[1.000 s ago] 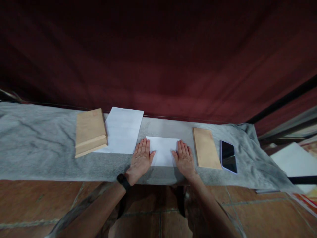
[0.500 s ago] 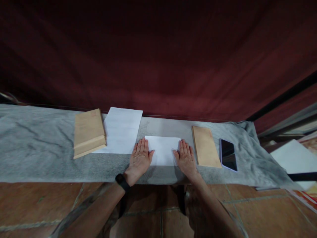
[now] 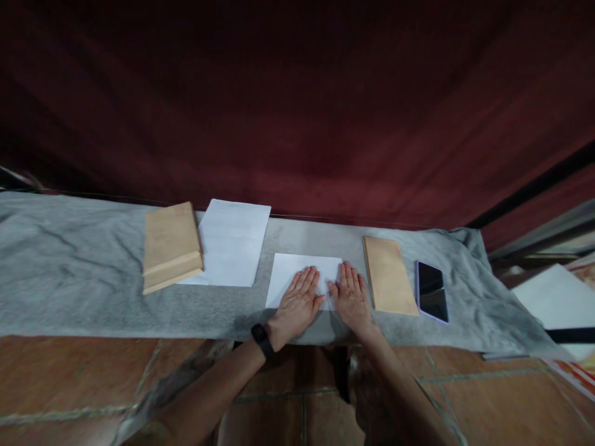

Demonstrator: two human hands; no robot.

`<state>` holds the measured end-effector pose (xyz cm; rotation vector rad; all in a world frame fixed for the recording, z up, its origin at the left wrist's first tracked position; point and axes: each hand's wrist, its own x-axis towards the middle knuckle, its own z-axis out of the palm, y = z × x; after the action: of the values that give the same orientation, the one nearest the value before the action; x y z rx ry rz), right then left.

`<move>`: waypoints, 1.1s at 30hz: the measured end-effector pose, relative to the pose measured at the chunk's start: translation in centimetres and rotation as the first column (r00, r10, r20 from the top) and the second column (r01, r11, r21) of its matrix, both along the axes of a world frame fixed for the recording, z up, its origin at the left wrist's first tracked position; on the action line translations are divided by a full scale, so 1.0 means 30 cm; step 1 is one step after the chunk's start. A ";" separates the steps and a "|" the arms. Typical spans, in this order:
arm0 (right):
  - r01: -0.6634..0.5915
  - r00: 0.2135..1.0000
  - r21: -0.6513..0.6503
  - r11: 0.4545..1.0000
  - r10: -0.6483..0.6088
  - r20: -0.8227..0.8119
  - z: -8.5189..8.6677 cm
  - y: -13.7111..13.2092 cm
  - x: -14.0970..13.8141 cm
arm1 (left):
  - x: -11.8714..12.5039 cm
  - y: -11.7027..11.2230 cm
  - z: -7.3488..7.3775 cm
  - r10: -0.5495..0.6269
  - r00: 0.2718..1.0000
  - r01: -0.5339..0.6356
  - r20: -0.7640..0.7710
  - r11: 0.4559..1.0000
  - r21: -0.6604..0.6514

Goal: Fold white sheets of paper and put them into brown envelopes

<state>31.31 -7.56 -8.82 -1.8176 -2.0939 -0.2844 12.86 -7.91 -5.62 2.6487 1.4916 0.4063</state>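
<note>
A small folded white sheet of paper [image 3: 290,272] lies on the grey cloth [image 3: 83,272] in front of me. My left hand [image 3: 300,303] lies flat on its middle, fingers stretched out and together. My right hand [image 3: 351,297] rests flat on its right edge, fingers also extended. A black band sits on my left wrist. Neither hand holds anything.
A larger white sheet [image 3: 232,243] lies to the left, beside a stack of tan envelopes [image 3: 171,244]. Another tan envelope [image 3: 389,275] and a dark phone [image 3: 432,291] lie to the right. A dark red curtain hangs behind. Tiled floor shows below the cloth's edge.
My left hand has slid rightwards from the paper's left edge onto its middle. My right hand has stayed almost still at the right edge.
</note>
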 end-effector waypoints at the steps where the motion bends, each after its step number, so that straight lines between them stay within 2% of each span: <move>1: 0.003 1.000 -0.005 1.000 -0.003 0.000 0.000 0.000 -0.001 | 0.002 0.006 -0.002 0.017 1.000 -0.017 -0.003 1.000 0.000; 9: 0.011 1.000 -0.007 1.000 -0.011 0.018 0.003 0.000 -0.004 | -0.025 0.085 -0.010 0.114 0.993 -0.114 -0.041 0.993 0.015; 16: 0.006 1.000 0.018 1.000 -0.007 0.016 0.001 -0.003 -0.003 | -0.062 0.130 -0.013 0.243 0.968 -0.243 -0.068 0.970 0.011; 22: 0.031 0.999 0.029 0.999 -0.030 -0.036 0.033 0.011 -0.014 | -0.064 0.136 -0.022 0.251 0.963 -0.252 -0.094 0.968 0.002; 27: -0.055 0.995 -0.040 0.998 0.051 -0.090 0.074 0.027 -0.077 | -0.060 0.130 -0.011 0.253 0.963 -0.254 -0.093 0.967 0.003; 33: -0.136 0.988 -0.147 0.980 0.123 -0.097 0.068 0.025 -0.153 | -0.062 0.126 -0.009 0.247 0.965 -0.247 -0.092 0.969 0.014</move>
<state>26.71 -6.80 -6.78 -1.7321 -2.2134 -0.0099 11.01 -4.12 -5.87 2.5214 1.8599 0.3023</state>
